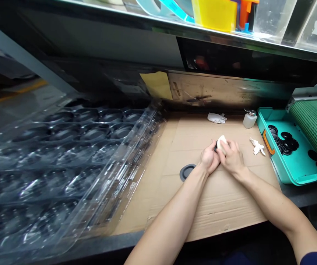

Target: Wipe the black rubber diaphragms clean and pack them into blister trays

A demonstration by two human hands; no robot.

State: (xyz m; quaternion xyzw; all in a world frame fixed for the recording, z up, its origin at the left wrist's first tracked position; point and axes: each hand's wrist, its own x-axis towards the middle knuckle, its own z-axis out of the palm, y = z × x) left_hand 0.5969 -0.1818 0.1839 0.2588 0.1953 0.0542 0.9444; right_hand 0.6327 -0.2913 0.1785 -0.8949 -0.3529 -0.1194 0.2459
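Observation:
My left hand (209,158) is closed around a small black part (215,146), of which only a dark edge shows. My right hand (232,157) pinches a folded white cloth (222,142) against that part. Both hands meet above the cardboard sheet (219,206). Just left of my left wrist lies a dark grey round disc (185,173) with a raised ring, partly covered by my forearm.
Stacked clear plastic trays (92,158) with dark round pieces fill the left. A crumpled white wipe (217,118), a pump bottle (249,119) and a white scrap (257,146) lie beyond. At right, a teal bin (299,180) holds black discs beside a green conveyor (315,121).

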